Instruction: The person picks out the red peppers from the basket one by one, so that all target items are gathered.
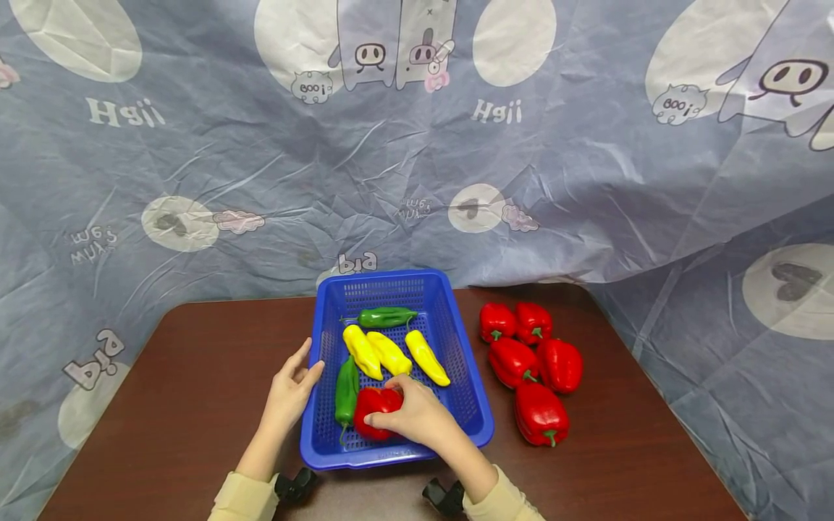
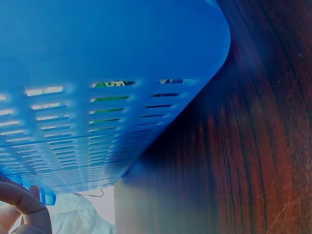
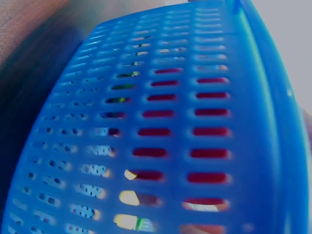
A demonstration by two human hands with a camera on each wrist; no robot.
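My right hand (image 1: 420, 414) grips a red bell pepper (image 1: 373, 414) low inside the near end of the blue plastic basket (image 1: 478, 405). Through the basket's slots, the right wrist view shows patches of red. My left hand (image 1: 292, 387) is at the basket's left side, thumb by the rim and fingers extended. In the left wrist view, some fingers (image 2: 29, 209) appear near the basket's edge. Beside the held pepper lies a green chili pepper (image 1: 347, 391); another green pepper (image 1: 386, 317) lies at the far end. Between them are three yellow peppers (image 1: 426, 358).
Several red bell peppers (image 1: 513, 360) form a cluster on the brown table (image 1: 215, 376), right of the basket. A grey-blue printed cloth (image 1: 404, 159) hangs behind the table. Black wrist mounts (image 1: 296, 485) sit under both forearms near the table's front.
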